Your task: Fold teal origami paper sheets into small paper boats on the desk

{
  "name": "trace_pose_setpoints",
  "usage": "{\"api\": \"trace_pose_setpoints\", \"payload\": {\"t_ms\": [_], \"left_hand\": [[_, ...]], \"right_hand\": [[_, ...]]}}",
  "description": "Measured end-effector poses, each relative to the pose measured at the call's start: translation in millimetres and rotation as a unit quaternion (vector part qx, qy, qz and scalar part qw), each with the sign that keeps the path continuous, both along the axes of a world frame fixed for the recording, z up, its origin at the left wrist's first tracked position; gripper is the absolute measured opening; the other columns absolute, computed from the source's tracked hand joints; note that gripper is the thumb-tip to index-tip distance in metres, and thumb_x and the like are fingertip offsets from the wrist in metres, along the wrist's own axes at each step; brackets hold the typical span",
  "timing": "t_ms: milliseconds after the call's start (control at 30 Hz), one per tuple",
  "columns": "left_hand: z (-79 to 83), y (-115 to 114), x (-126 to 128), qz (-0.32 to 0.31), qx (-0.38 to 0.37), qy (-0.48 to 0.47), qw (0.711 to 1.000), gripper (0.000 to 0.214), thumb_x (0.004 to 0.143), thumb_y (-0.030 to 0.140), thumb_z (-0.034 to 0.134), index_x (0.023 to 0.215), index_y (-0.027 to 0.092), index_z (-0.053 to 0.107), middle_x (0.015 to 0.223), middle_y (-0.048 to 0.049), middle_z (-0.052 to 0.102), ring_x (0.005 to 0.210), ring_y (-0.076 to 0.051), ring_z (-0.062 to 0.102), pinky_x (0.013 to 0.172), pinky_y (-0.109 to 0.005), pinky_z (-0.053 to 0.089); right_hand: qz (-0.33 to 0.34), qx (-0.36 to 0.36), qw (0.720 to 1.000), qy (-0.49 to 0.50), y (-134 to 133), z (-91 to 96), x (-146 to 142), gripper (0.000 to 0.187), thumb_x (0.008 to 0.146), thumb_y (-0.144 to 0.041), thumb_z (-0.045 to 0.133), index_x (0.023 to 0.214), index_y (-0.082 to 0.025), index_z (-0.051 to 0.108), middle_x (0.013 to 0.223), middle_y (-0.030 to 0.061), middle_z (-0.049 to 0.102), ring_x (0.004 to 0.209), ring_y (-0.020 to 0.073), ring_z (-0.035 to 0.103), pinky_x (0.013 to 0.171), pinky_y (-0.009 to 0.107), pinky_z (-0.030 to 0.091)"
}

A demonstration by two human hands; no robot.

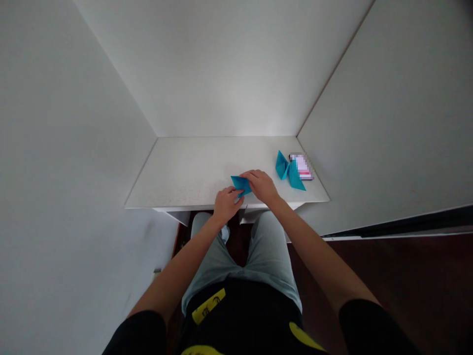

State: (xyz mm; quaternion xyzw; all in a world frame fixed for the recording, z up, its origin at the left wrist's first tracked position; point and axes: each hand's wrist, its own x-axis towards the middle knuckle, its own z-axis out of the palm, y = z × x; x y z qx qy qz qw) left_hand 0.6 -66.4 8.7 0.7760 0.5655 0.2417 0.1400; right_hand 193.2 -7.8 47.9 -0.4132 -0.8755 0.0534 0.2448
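Note:
A small folded piece of blue paper [240, 184] lies near the front edge of a white desk [185, 172]. My left hand [226, 204] pinches its near corner with curled fingers. My right hand [261, 186] presses down on its right side, fingers bent over the paper. Part of the sheet is hidden under both hands.
A finished blue folded paper shape [289, 170] stands at the desk's right, next to a phone [302, 166] lying flat against the right wall. White walls close the desk in on the left, back and right. My knees sit under the front edge.

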Motion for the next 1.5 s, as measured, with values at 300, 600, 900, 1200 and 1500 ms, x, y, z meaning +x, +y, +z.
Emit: {"api": "trace_pose_setpoints", "payload": {"t_ms": [300, 600, 900, 1200, 1500], "left_hand": [[-8.2, -7, -27, 0.036, 0.079, -0.008, 0.996, 0.032, 0.111, 0.032, 0.050, 0.131, 0.022, 0.073, 0.136, -0.0139, 0.068, 0.129, -0.028, 0.062, 0.114, -0.048, 0.047], [-33.3, 42, -18, -0.140, 0.049, 0.147, 0.978, 0.057, 0.112, 0.034, 0.039, 0.166, 0.021, 0.048, 0.176, -0.0080, 0.044, 0.167, -0.029, 0.034, 0.136, -0.052, 0.029], [-36.3, 36, -21, -0.142, 0.068, 0.168, 0.973, 0.069, 0.112, 0.049, 0.039, 0.172, 0.016, 0.037, 0.180, -0.0132, 0.033, 0.169, -0.029, 0.028, 0.138, -0.053, 0.023], [-33.2, 35, -17, -0.123, 0.048, 0.174, 0.976, 0.075, 0.110, 0.054, 0.041, 0.171, 0.010, 0.037, 0.178, -0.0160, 0.035, 0.169, -0.028, 0.028, 0.139, -0.050, 0.021], [-31.0, 36, -16, -0.126, 0.042, 0.162, 0.978, 0.077, 0.110, 0.057, 0.041, 0.171, 0.009, 0.038, 0.179, -0.0179, 0.031, 0.169, -0.030, 0.027, 0.139, -0.052, 0.023]], "right_hand": [[0.114, -0.054, 0.992, 0.000, -11, -39.4, 16, 0.039, 0.102, -0.013, 0.059, 0.136, -0.024, 0.072, 0.136, 0.0107, 0.078, 0.125, 0.0279, 0.072, 0.106, 0.045, 0.053], [0.010, -0.074, 0.997, 0.018, -30, -64.8, 20, 0.044, 0.112, -0.037, 0.049, 0.149, -0.019, 0.066, 0.153, 0.0156, 0.068, 0.142, 0.0291, 0.064, 0.121, 0.051, 0.049], [-0.073, -0.109, 0.986, -0.102, -26, -83.5, 0, 0.068, 0.115, -0.045, 0.027, 0.169, -0.006, 0.042, 0.176, 0.0206, 0.037, 0.167, 0.0309, 0.033, 0.137, 0.060, 0.021], [-0.089, -0.130, 0.982, -0.108, 14, -78.3, -21, 0.082, 0.114, -0.062, 0.018, 0.173, -0.007, 0.032, 0.181, 0.0174, 0.027, 0.170, 0.0302, 0.024, 0.139, 0.059, 0.011], [-0.070, -0.099, 0.986, -0.117, -19, -84.5, 19, 0.084, 0.113, -0.065, 0.027, 0.176, -0.009, 0.024, 0.180, 0.0197, 0.026, 0.170, 0.0332, 0.024, 0.138, 0.062, 0.017]]}}
